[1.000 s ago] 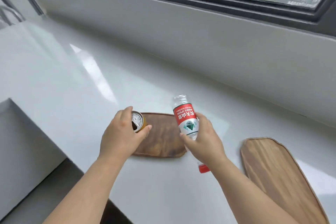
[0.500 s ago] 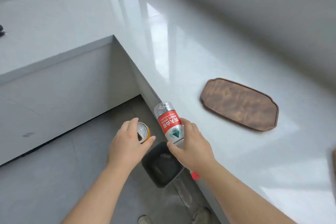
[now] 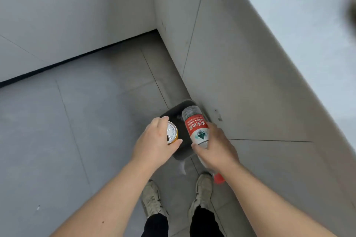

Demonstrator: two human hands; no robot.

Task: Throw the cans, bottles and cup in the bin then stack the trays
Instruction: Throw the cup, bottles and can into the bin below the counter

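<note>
Dark plastic bin (image 3: 180,110) standing on the grey floor (image 3: 77,121), set against the base of the table (image 3: 289,25), seen from straight above. Both forearms reach forward so that what each hand carries hangs over the bin's open mouth, the position from which a release would drop it inside.

Left hand (image 3: 154,143): grip closed round a can (image 3: 172,132), thumb and fingers wrapped on its side wall, the top with its pull-tab facing the camera. Right hand (image 3: 215,148): grip closed round the lower body of a clear bottle (image 3: 195,127). The bottle is held inverted and tilted, base pointing away over the bin, red cap (image 3: 218,178) showing below the wrist, so the base would likely go in first.

Both items are in the air, apart from each other and not yet in the bin. Shoes (image 3: 152,198) stand just short of the bin. No tray can be made out with certainty; the stacking step appears to remain.
</note>
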